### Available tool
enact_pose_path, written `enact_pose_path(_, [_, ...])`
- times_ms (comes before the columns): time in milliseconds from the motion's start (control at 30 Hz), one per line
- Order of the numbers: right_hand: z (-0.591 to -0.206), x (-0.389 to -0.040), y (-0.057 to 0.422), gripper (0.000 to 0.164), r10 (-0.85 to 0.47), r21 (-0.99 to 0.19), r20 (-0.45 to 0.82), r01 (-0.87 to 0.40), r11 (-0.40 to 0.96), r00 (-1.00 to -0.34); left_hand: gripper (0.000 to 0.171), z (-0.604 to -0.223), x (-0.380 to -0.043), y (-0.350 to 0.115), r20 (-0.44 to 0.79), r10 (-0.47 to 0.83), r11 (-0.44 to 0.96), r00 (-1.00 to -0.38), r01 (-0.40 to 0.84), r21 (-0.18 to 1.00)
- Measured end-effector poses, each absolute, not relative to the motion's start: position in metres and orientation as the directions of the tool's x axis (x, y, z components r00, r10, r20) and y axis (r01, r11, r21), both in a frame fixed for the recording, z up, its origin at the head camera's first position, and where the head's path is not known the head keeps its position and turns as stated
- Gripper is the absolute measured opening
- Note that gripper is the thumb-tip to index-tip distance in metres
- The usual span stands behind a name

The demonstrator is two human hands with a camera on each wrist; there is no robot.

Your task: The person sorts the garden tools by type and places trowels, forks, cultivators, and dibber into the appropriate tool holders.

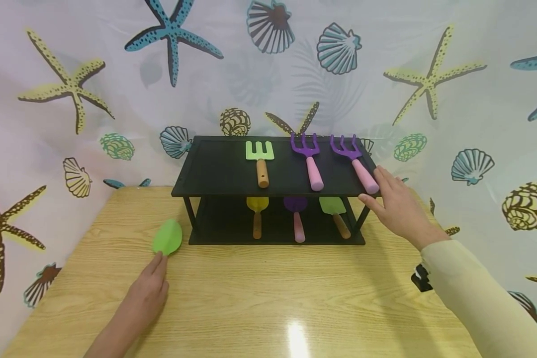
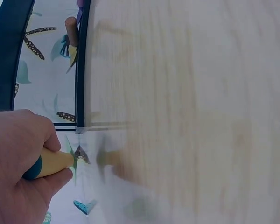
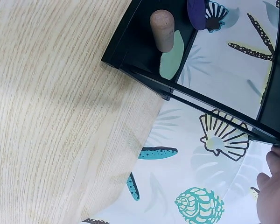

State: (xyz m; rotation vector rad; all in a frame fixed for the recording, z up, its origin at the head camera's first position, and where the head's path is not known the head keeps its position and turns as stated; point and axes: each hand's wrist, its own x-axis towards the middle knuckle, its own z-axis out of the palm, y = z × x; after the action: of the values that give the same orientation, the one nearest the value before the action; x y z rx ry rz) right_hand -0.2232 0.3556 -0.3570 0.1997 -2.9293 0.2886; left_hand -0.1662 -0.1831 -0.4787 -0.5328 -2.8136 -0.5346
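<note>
A small hand trowel (image 1: 167,237) with a green, leaf-shaped blade is at the left of the table. My left hand (image 1: 148,291) grips its yellow handle (image 2: 56,162), which has a teal end, between thumb and fingers. The blade appears edge-on in the left wrist view. On the right, my right hand (image 1: 396,209) lies against the front right corner of the black two-tier rack (image 1: 223,171), fingers straight along the side and thumb near the front edge. Beside those fingers is the pink handle of a purple hand fork (image 1: 362,174).
On the top tier are another purple fork (image 1: 312,166) and a green fork with a wooden handle (image 1: 261,166). The lower tier holds a yellow trowel (image 1: 257,216), a purple trowel (image 1: 297,219) and a green trowel (image 1: 335,214). A patterned cloth (image 1: 250,74) hangs behind the table (image 1: 232,298).
</note>
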Motion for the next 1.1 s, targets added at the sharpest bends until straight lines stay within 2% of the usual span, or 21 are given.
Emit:
enact_pose_path(300, [-0.357,-0.224,0.357,0.083,-0.117,-0.192,0.193,-0.155,0.969,-0.974,0.042,-0.478,-0.159,-0.175,0.409,0.386,0.828,-0.827,0.506,0.24])
enact_pose_path(533, [-0.357,-0.224,0.357,0.083,-0.115,-0.186,0.197,-0.152,0.971,-0.974,0.041,-0.474,-0.155,-0.167,0.41,0.405,0.82,-0.817,0.523,0.234])
enact_pose_path(633, [-0.357,-0.224,0.357,0.082,-0.115,-0.187,0.195,-0.152,0.971,-0.974,0.04,-0.473,-0.153,-0.166,0.441,0.472,0.804,-0.763,0.578,0.139])
enact_pose_path(767, [-0.357,-0.224,0.357,0.082,-0.114,-0.184,0.2,-0.152,0.971,-0.973,0.041,-0.473,-0.15,-0.165,0.489,0.51,0.785,-0.708,0.615,0.073])
enact_pose_path(833, [-0.357,-0.224,0.357,0.082,-0.116,-0.182,0.207,-0.155,0.971,-0.971,0.039,-0.473,-0.149,-0.163,0.492,0.519,0.782,-0.699,0.621,0.057])
enact_pose_path(1100, [-0.358,-0.224,0.357,0.083,-0.112,-0.181,0.209,-0.151,0.972,-0.971,0.04,-0.471,-0.144,-0.157,0.473,0.485,0.798,-0.736,0.593,0.104])
